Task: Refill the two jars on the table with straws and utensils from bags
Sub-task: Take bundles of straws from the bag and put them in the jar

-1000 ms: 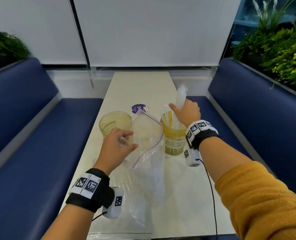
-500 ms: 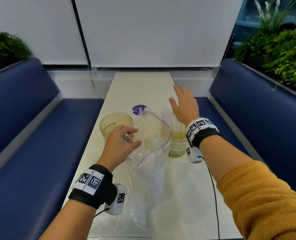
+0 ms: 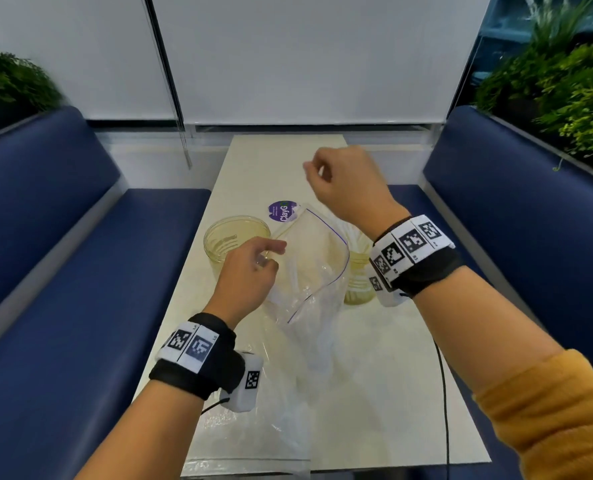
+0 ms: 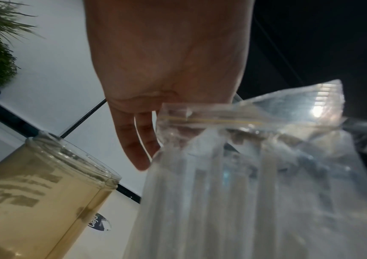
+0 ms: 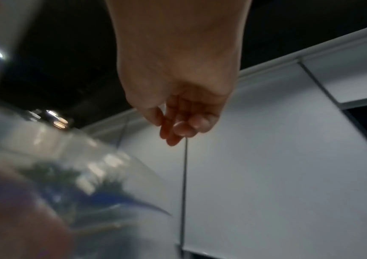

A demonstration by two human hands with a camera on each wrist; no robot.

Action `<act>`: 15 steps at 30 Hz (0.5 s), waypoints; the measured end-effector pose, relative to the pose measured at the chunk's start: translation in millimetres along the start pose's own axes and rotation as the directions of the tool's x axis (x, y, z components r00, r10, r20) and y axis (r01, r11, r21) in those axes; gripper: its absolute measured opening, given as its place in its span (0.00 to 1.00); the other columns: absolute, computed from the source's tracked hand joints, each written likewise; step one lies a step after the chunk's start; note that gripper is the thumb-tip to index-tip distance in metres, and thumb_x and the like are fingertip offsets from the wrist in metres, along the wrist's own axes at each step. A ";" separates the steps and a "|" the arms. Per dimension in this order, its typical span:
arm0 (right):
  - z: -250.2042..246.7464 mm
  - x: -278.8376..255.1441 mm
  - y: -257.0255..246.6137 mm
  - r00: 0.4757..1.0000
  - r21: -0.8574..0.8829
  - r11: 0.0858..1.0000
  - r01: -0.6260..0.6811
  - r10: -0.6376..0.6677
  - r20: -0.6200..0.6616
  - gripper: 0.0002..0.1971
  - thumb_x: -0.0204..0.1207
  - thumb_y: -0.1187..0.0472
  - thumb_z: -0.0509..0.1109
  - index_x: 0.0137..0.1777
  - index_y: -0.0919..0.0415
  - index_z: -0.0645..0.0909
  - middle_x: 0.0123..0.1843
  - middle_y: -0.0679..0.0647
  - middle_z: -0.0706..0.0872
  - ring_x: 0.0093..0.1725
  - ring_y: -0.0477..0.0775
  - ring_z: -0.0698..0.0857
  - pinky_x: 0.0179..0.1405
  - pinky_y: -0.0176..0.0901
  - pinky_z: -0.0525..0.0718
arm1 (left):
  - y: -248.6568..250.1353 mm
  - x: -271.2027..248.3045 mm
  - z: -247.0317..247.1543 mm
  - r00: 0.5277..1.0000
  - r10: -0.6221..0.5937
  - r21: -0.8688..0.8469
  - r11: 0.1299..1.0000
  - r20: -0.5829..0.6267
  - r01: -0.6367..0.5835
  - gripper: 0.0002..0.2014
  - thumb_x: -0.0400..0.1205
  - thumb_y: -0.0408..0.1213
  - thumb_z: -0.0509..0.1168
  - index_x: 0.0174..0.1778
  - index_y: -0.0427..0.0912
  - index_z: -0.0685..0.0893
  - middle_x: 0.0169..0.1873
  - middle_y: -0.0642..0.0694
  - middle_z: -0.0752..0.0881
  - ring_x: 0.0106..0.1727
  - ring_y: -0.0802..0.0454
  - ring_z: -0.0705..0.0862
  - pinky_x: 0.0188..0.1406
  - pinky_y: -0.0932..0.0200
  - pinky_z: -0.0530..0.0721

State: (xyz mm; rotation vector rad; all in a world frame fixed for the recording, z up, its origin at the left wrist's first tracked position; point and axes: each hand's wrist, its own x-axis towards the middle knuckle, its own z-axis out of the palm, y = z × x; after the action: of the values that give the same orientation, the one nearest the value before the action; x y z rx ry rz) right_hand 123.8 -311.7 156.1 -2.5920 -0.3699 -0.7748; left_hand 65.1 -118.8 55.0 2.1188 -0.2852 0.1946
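Note:
A clear zip bag (image 3: 310,268) with a purple seal line stands open mid-table, and my left hand (image 3: 269,252) pinches its near rim. The left wrist view shows the bag (image 4: 255,184) with pale wrapped straws inside and my left hand (image 4: 153,145) at its lip. An empty yellowish glass jar (image 3: 234,237) stands just left of the bag, also seen as the jar (image 4: 40,185). The second jar (image 3: 359,282), holding straws, is half hidden behind the bag and my right wrist. My right hand (image 3: 314,169) hovers above it, fingers loosely curled and holding nothing, as on the right hand (image 5: 178,133).
A second clear plastic bag (image 3: 250,427) lies flat near the front edge of the white table (image 3: 392,393). A purple round sticker (image 3: 279,211) sits behind the bags. Blue benches (image 3: 80,271) flank the table on both sides. A thin black cable (image 3: 442,393) trails from my right wrist.
My right hand let go of the straws over the right jar, spread its fingers, then rose and curled loosely. My left hand kept hold of the bag's rim.

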 end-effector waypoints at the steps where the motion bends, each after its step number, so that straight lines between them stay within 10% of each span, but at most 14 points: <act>1: -6.4 -3.9 -16.6 0.995 0.056 0.998 0.023 -0.029 0.098 0.17 0.84 0.48 0.64 0.41 0.58 0.87 0.29 0.49 0.84 0.30 0.53 0.82 0.34 0.44 0.78 | -0.1 0.3 -0.4 1.000 0.001 -0.012 1.000 0.006 0.000 0.19 0.82 0.25 0.60 0.59 0.48 0.89 0.57 0.61 0.86 0.53 0.65 0.82 0.50 0.75 0.76; 6: -6.7 -30.4 -51.2 0.622 -0.267 0.961 0.065 0.171 0.764 0.32 0.76 0.30 0.67 0.46 0.63 0.86 0.43 0.55 0.89 0.40 0.55 0.88 0.48 0.50 0.88 | -3.4 0.0 -6.2 0.999 0.010 -0.023 1.000 0.043 -0.009 0.23 0.81 0.24 0.55 0.64 0.47 0.89 0.64 0.55 0.87 0.63 0.58 0.82 0.57 0.73 0.73; 9: -1.1 -45.7 -46.9 0.497 -0.435 0.895 0.095 0.336 0.800 0.43 0.61 0.20 0.71 0.58 0.60 0.82 0.54 0.51 0.88 0.43 0.52 0.85 0.39 0.44 0.80 | -7.5 -1.9 -9.2 0.999 -0.022 -0.021 1.000 0.042 0.023 0.24 0.80 0.25 0.57 0.67 0.49 0.87 0.66 0.57 0.86 0.56 0.60 0.83 0.52 0.77 0.72; 11: 2.4 -54.1 -42.1 0.433 -0.456 0.881 0.131 0.363 0.825 0.53 0.53 0.17 0.72 0.70 0.56 0.79 0.65 0.50 0.86 0.56 0.56 0.86 0.51 0.49 0.84 | -9.4 -3.2 -11.6 0.999 -0.037 -0.005 0.999 0.034 0.037 0.24 0.81 0.25 0.58 0.69 0.49 0.86 0.69 0.56 0.84 0.60 0.63 0.81 0.55 0.78 0.71; 15: 4.7 -64.0 -41.9 0.374 -0.433 0.896 0.099 0.369 0.851 0.34 0.65 0.33 0.80 0.62 0.58 0.84 0.57 0.53 0.89 0.46 0.56 0.88 0.54 0.51 0.89 | -8.7 -6.0 -13.4 0.996 -0.074 -0.042 0.996 0.045 0.076 0.25 0.82 0.23 0.57 0.72 0.45 0.82 0.73 0.52 0.81 0.75 0.56 0.75 0.76 0.59 0.73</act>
State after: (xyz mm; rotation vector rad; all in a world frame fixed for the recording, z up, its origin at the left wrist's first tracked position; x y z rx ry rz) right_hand 59.0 -281.2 128.8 -3.1623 -0.2717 0.9309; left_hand 61.4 -102.2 53.5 2.0882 -0.2329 0.0981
